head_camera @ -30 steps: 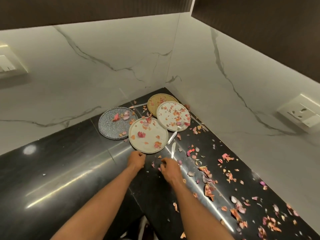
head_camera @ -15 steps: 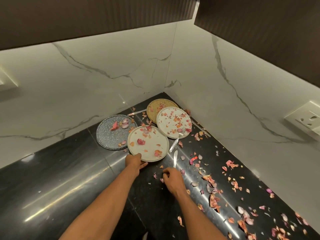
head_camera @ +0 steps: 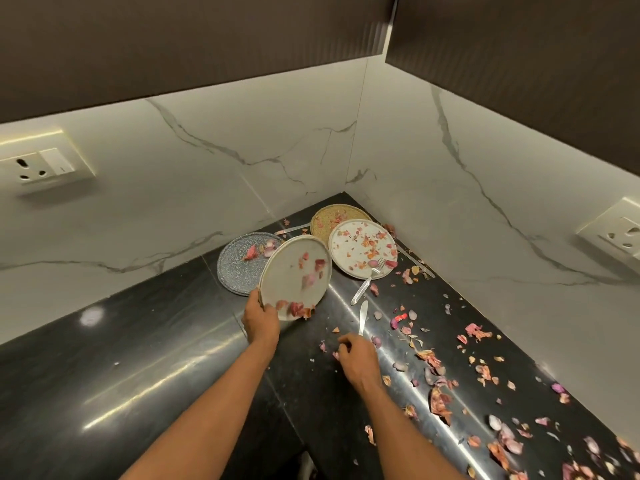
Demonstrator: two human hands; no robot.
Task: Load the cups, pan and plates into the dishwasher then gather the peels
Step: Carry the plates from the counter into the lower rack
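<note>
My left hand [head_camera: 260, 318] grips the near rim of a white plate [head_camera: 294, 271] and holds it tilted up off the black counter [head_camera: 156, 358], with onion peels sliding toward its lower edge. A grey speckled plate [head_camera: 239, 263] lies behind it on the left. A second white plate [head_camera: 360, 245] with peels and a fork [head_camera: 369, 280] sits to the right, overlapping a tan plate [head_camera: 329, 216] in the corner. My right hand [head_camera: 356, 358] rests on the counter with curled fingers among loose peels [head_camera: 436, 396], just below a knife [head_camera: 362, 317].
Peels are strewn along the counter's right arm toward the lower right. Marble walls close the corner, with a socket [head_camera: 38, 166] on the left wall and another [head_camera: 620, 233] on the right. Dark cabinets hang overhead. More cutlery [head_camera: 292, 229] lies near the back plates.
My left hand has taken the near white plate by its rim and tipped it up; the peels on it have slid down. My right hand stayed on the counter.
</note>
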